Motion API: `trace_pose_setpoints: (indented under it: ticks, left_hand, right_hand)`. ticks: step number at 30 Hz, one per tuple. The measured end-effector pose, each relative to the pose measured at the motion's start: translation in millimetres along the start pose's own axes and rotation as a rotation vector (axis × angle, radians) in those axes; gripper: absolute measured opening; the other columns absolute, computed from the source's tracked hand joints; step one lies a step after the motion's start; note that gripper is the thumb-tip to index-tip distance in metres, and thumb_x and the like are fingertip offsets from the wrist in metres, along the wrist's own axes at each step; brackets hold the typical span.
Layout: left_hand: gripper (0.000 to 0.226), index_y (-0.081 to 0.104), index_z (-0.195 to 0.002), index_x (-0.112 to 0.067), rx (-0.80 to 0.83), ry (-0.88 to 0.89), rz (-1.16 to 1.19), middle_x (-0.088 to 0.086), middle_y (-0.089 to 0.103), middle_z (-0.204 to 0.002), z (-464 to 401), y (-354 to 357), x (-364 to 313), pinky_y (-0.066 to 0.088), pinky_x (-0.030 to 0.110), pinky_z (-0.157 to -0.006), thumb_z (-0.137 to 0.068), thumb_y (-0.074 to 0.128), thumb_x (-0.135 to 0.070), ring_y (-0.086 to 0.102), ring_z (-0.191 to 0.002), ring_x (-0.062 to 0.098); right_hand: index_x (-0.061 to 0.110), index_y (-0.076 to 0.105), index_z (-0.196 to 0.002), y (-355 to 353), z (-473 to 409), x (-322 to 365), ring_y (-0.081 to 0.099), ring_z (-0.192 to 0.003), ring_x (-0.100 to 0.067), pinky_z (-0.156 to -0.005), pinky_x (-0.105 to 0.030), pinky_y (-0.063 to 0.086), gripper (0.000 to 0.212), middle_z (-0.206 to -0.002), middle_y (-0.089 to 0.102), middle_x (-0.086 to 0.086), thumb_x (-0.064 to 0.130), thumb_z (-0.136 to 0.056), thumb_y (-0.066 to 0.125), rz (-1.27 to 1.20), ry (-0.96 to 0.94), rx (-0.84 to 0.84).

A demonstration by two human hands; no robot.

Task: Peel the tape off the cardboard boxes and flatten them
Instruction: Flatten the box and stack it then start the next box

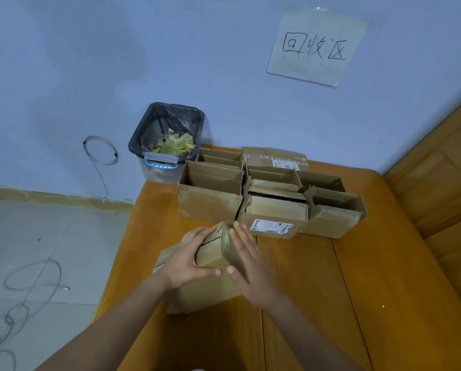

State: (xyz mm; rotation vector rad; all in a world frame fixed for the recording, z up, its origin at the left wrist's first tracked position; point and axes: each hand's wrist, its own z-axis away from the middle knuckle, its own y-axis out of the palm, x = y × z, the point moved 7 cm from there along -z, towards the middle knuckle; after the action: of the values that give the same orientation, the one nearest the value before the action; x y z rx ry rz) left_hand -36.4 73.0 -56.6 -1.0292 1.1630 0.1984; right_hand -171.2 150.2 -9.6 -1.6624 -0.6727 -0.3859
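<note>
Both bare forearms reach in from the bottom edge over a wooden table. Between the hands sits a small cardboard box, standing on the near part of the table with one corner raised and its torn top edge showing. Left hand wraps the box's left side, fingers curled over the top and thumb pressed along the near face. Right hand lies flat and spread against the box's right side, thumb pointing toward the left thumb; it presses rather than clasps. Under the box a flattened piece of cardboard rests on the wood. Farther back, a cluster of opened boxes stands together, two with white shipping labels. Beyond the table's far left corner is a lined bin holding pale tape scraps. A handwritten sign hangs on the wall.
</note>
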Motion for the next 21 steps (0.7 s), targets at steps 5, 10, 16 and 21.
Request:
trace_pose_setpoints:
  ticks: [5,10,16,21]
  left_hand:
    - [0.091,0.020,-0.140,-0.042,-0.029,0.066,0.059,-0.026,0.023,-0.143,10,-13,0,0.021,0.018,-0.109,-0.065,0.064,-0.067,0.023,-0.134,-0.001]
    - [0.101,0.030,-0.143,-0.030,-0.035,0.050,0.123,-0.013,0.033,-0.146,18,-19,15,0.025,0.032,-0.116,-0.060,0.068,-0.073,0.028,-0.138,0.008]
    - [0.100,0.029,-0.141,-0.040,-0.058,-0.031,0.228,-0.020,0.030,-0.144,19,-34,36,0.026,0.034,-0.115,-0.057,0.071,-0.076,0.028,-0.135,0.003]
    - [0.095,0.028,-0.142,-0.044,-0.078,-0.086,0.265,-0.021,0.030,-0.145,19,-37,47,0.028,0.042,-0.114,-0.061,0.072,-0.066,0.028,-0.136,0.007]
  right_hand:
    - [0.028,-0.006,-0.152,31,-34,23,-0.011,-0.147,-0.010,-0.118,-0.048,0.015,0.074,-0.160,-0.011,0.011,0.067,-0.093,0.018,0.134,-0.079,0.199]
    - [0.033,-0.010,-0.152,54,-26,16,-0.006,-0.148,-0.011,-0.118,-0.052,0.017,0.074,-0.161,-0.008,0.012,0.069,-0.093,0.016,0.099,-0.042,0.222]
    - [0.033,-0.011,-0.150,57,3,-11,-0.012,-0.146,-0.005,-0.120,-0.047,0.007,0.080,-0.158,-0.014,0.021,0.076,-0.087,0.012,0.058,0.112,0.235]
    - [0.027,0.017,-0.152,46,26,-34,-0.002,-0.148,-0.008,-0.119,-0.046,0.016,0.072,-0.160,0.007,0.017,0.068,-0.093,0.019,0.055,0.126,0.212]
